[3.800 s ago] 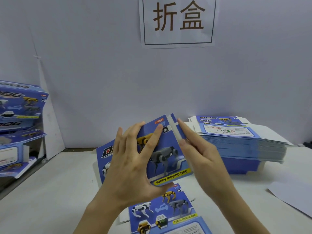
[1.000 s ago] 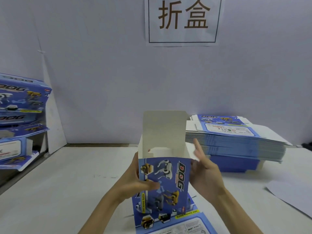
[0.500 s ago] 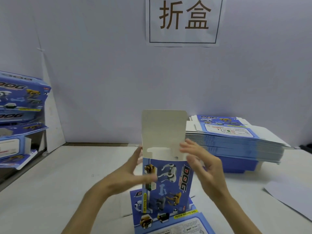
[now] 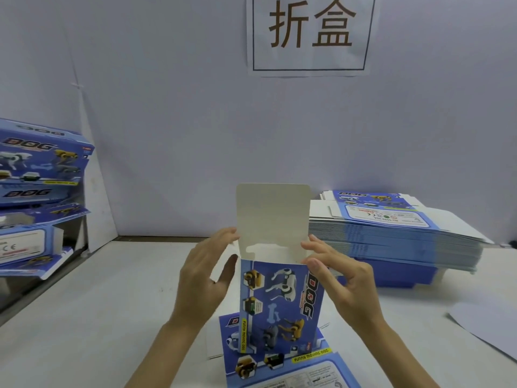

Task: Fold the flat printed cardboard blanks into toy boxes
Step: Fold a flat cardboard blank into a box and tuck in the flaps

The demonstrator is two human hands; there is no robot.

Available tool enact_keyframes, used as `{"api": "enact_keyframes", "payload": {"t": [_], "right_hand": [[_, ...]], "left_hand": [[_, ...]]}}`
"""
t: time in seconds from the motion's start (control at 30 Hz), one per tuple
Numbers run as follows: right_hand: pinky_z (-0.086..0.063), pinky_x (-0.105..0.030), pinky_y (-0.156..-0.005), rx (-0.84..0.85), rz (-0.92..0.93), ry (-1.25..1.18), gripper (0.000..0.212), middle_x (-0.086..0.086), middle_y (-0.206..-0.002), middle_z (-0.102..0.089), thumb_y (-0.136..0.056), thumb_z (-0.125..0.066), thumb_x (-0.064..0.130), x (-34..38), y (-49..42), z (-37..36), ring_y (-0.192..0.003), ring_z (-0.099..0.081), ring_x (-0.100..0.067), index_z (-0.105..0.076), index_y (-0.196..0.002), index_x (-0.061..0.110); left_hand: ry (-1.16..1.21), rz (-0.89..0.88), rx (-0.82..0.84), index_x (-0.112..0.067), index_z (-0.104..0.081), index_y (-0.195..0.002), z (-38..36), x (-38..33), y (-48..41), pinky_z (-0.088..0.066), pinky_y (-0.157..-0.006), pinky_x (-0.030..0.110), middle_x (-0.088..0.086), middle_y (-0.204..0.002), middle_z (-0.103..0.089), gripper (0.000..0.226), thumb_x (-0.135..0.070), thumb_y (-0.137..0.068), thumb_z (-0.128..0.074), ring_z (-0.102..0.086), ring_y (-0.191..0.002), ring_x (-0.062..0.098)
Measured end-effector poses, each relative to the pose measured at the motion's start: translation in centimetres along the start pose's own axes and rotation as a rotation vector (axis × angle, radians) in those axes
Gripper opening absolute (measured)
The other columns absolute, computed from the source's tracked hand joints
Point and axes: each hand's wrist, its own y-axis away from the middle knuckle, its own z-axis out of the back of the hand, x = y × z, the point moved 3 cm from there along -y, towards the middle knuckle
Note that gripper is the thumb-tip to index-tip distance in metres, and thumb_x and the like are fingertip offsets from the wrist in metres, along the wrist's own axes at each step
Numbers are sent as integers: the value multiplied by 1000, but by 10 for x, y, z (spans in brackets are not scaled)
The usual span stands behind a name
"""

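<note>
Box now upright on the table over a flat blank, lid flap up — left hand shifted to the side flap, fingers straight, right hand pinches top-right corner — tuck-in next.

Between the left hand and right hand, the box is blue with white, yellow and grey dogs; its flap is cream. The blank under them is blue with a yellow strip. Right of them, the stack is blue-and-white.
</note>
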Motion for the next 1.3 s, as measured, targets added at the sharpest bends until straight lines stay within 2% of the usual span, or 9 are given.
{"api": "enact_keyframes", "payload": {"t": [0.1,0.23,0.3,0.5,0.6,0.7,0.83,1.13,1.3], "right_hand": [[-55,-39,-89,-60,-45,-47,14,26,-114,-65,-85,-61,36,-4,3,-1,-119,-57,0,-74,-87,39],[-55,-51,-86,-144,-94,-123,21,19,-115,-68,-87,-57,43,-6,9,-9,-120,-58,-7,-75,-94,34],[-55,-55,-83,-171,-113,-158,16,16,-115,-69,-91,-60,37,-8,10,-10,-119,-59,-10,-74,-95,31],[-56,-27,-85,-10,-99,-139,9,17,-103,-73,-86,-66,29,4,-2,2,-112,-63,-5,-75,-86,29],[-55,-28,-86,-111,-47,-95,13,10,-99,-74,-87,-70,29,16,-22,22,-98,-69,-9,-73,-97,24],[-51,-16,-84,-161,-65,-65,35,16,-111,-68,-79,-67,39,27,-57,38,-102,-64,1,-62,-113,32],[-51,-18,-62,219,-200,-60,26,17,-72,-68,-78,-66,43,23,-98,18,-67,-64,-3,-67,-100,29],[-56,-32,-73,415,-1067,-221,27,-12,-96,-70,-88,-68,27,-43,-87,-1,-82,-69,-23,-65,-104,7],[-54,-30,-39,631,-1296,-136,30,-16,-59,-69,-94,-58,16,-47,-60,-4,-44,-66,-27,-64,-69,0]], "left_hand": [[229,206,-84,-27,-45,-136,-17,-8,25,-39,-106,21,-17,-141,-47,45,-21,-92,-39,-44,-130,1],[363,363,-52,-25,-40,-139,-38,-15,56,-50,-99,40,-16,-143,-43,44,-22,-96,-37,-36,-136,5],[358,383,-27,-28,-41,-138,-39,-14,55,-47,-102,30,-16,-143,-42,43,-39,-96,-41,-34,-136,1],[635,811,178,-44,-20,-144,-51,-1,54,-47,-92,17,-28,-136,-41,99,-64,-63,-73,-48,-122,-3],[749,855,322,-25,-48,-132,-50,10,52,-57,-80,28,-8,-114,-69,97,-63,-50,-84,-67,-105,16],[820,811,496,-35,-63,-113,-44,13,45,-56,-73,24,-4,-108,-72,69,-57,-52,-88,-70,-99,18],[783,845,551,-32,-59,-114,-41,16,45,-56,-76,25,-6,-109,-72,73,-53,-51,-88,-69,-101,17],[726,878,581,-26,-59,-114,-43,16,45,-57,-76,25,-7,-106,-73,69,-43,-52,-84,-69,-100,17],[734,885,577,-23,-57,-113,-44,13,44,-56,-71,22,-10,-104,-73,71,-44,-50,-82,-69,-99,14]]}}
